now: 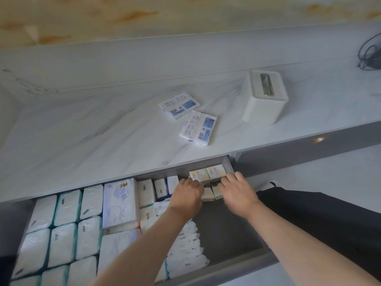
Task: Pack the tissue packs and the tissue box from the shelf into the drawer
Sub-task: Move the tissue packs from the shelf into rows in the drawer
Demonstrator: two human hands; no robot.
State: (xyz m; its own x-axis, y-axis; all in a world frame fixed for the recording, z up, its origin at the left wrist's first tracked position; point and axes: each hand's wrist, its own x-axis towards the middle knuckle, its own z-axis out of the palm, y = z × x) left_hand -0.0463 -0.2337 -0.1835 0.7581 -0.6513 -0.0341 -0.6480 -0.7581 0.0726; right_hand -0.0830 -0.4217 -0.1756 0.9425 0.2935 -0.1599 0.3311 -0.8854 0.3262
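Soft, cool daylight, shadows faint and diffuse, sheen on the white marble-patterned shelf (103,131), dimmer inside the grey open drawer (233,230), shelf edge bowed by the wide-angle lens, slight overall softness, lower left corner dark and blurred

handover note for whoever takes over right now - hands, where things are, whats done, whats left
Hands: left hand and right hand both reach into the open drawer, fingers curled on the small cream packs in its back right corner.
On the shelf: two blue-and-white tissue packs and the white tissue box.
Done: cream packs are in the drawer.
Left: both shelf packs and the box; bare drawer floor shows on the right.
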